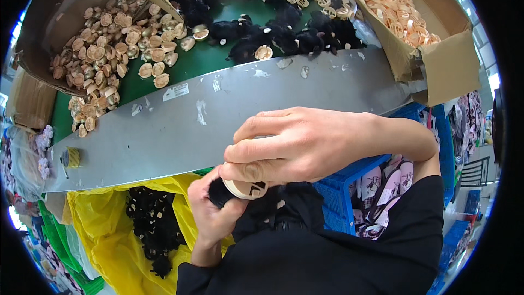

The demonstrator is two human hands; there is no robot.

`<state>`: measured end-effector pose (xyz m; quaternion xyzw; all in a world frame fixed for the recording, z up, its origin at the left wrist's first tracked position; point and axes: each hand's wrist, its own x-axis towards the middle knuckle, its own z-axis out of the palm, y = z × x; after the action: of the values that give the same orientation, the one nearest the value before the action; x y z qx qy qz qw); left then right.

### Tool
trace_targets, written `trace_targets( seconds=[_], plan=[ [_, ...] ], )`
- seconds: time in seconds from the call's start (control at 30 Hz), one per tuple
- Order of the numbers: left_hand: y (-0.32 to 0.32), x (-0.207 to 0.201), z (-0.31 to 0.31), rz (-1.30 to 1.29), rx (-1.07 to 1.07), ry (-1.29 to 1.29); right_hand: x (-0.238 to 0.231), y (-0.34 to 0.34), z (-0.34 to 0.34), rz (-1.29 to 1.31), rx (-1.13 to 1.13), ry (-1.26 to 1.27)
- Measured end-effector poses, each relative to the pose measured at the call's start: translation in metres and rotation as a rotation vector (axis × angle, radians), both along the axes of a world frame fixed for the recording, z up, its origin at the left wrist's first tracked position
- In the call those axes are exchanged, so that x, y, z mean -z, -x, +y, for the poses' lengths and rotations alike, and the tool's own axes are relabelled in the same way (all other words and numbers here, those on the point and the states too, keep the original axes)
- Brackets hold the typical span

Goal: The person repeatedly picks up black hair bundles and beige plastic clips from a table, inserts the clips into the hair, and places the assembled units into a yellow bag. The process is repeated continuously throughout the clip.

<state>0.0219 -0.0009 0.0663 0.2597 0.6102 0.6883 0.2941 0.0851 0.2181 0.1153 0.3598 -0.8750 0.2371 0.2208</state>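
Observation:
My left hand [210, 207] is closed around a black furry fabric piece [219, 192], low in front of my body. Set against the fur is a round beige plastic part [240, 187] with dark slots cut in its face. From above, my right hand [305, 145] grips that part's upper rim, its thumb and fingers bent over it. The right fingertips partly hide where plastic and fur meet. More black furry fabric [295, 202] lies on my lap, just below the right hand.
A grey metal table edge [273, 95] runs across in front. Beyond it are beige shell-like parts [101, 49], black furry pieces [251, 46] and a carton [445, 71] of slotted beige parts. A yellow bag [98, 235] with black pieces stands left; a blue crate [335, 199] stands right.

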Motion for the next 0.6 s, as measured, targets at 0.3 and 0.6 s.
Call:
trace_targets(
  seconds=[0.3,0.6],
  plan=[
    [0.001,0.016,0.01,0.605,-0.066,0.116,0.015,-0.01,-0.007,-0.229,0.074,0.205],
    [-0.008,0.034,0.018,0.674,-0.386,0.057,0.071,0.033,-0.062,-0.063,0.283,1.036]
  ],
)
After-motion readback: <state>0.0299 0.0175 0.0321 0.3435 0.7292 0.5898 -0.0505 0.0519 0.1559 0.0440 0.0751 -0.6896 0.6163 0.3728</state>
